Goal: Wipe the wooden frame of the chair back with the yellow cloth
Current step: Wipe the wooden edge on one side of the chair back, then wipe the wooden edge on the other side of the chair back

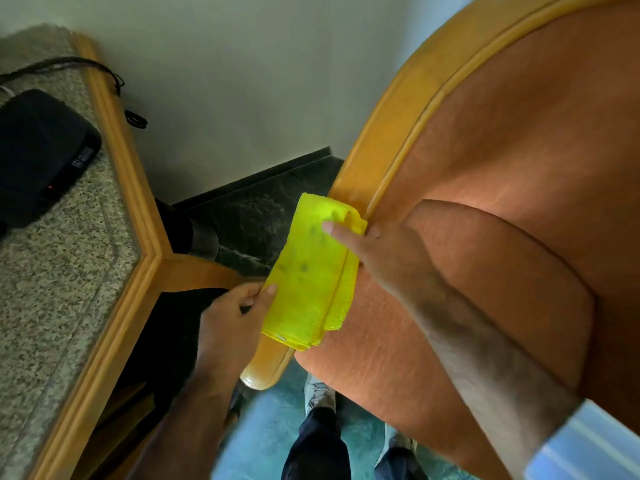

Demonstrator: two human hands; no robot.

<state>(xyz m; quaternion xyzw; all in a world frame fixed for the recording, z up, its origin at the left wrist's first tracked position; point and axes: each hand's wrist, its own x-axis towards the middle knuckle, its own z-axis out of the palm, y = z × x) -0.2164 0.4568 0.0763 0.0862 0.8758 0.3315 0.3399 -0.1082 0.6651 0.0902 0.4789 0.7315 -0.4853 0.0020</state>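
Note:
The yellow cloth point(313, 271), folded and spotted with dark marks, lies draped over the lower part of the curved wooden frame point(388, 126) of the chair back. My left hand point(230, 317) pinches the cloth's lower left edge between thumb and fingers. My right hand point(374, 251) presses the cloth's upper right side against the frame, thumb on top of the cloth. The frame's rounded end point(258, 372) sticks out below the cloth. Orange upholstery point(519, 168) fills the chair back to the right.
A granite-topped table with a wooden rim point(114, 161) stands close on the left, carrying a black device point(38, 157) and a black cable point(114, 77). A dark skirting ledge point(256, 202) and pale wall lie behind. My legs and shoes point(318, 393) stand on teal floor below.

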